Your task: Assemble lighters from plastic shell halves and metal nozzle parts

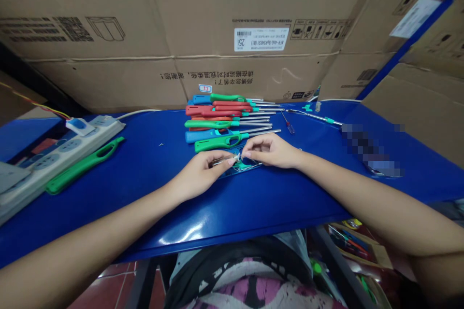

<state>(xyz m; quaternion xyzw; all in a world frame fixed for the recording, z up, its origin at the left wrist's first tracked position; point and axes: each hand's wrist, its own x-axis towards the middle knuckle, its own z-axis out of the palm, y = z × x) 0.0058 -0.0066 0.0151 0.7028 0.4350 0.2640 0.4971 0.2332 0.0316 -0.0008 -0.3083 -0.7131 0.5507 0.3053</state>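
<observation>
Both hands meet over the blue table [203, 212], just in front of a stack of long-nosed lighters. My left hand [203, 169] pinches a small pale part [236, 158] between thumb and fingers. From the right, my right hand [270, 150] has its thumb and forefinger pressed together at the same part; what they grip is too small to make out. Under the fingers lies an opened lighter body [243, 166] with a teal piece and thin white wires, partly covered. The nearest stacked lighter is a green one [213, 144], its metal nozzle pointing right.
A white power strip [61, 154] and a green lighter shell [85, 166] lie at the left. Behind the stack stands a large cardboard box [145, 67]. A small screwdriver [290, 127] and a long metal tube [315, 116] lie right of the stack.
</observation>
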